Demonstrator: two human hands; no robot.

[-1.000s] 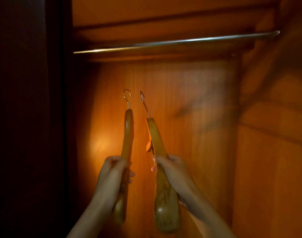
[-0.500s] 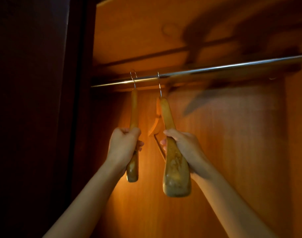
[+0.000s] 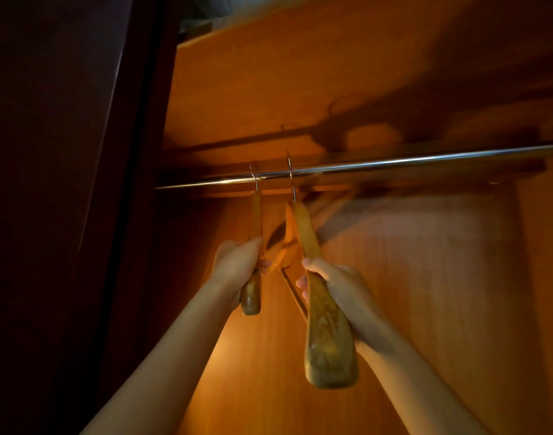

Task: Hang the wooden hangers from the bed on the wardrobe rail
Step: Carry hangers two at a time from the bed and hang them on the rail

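A chrome wardrobe rail (image 3: pixel 394 163) runs across the upper part of the orange wooden wardrobe. Two wooden hangers are seen end-on. The left hanger (image 3: pixel 251 296) has its metal hook over the rail near the rail's left end, and my left hand (image 3: pixel 237 265) grips its arm. The right hanger (image 3: pixel 327 343) is wider toward me; its hook crosses the rail a little further right, and my right hand (image 3: pixel 341 287) is closed around its arm. The far halves of both hangers are mostly hidden behind my hands.
A dark wardrobe door or side panel (image 3: pixel 64 199) fills the left. A wooden shelf (image 3: pixel 284 73) sits just above the rail. The wardrobe back wall (image 3: pixel 426 293) is lit orange. To the right of the hangers the rail is bare.
Both hands lifted the hangers from below the rail up to it, and the hooks now sit over the rail. The camera tilted upward and closer.
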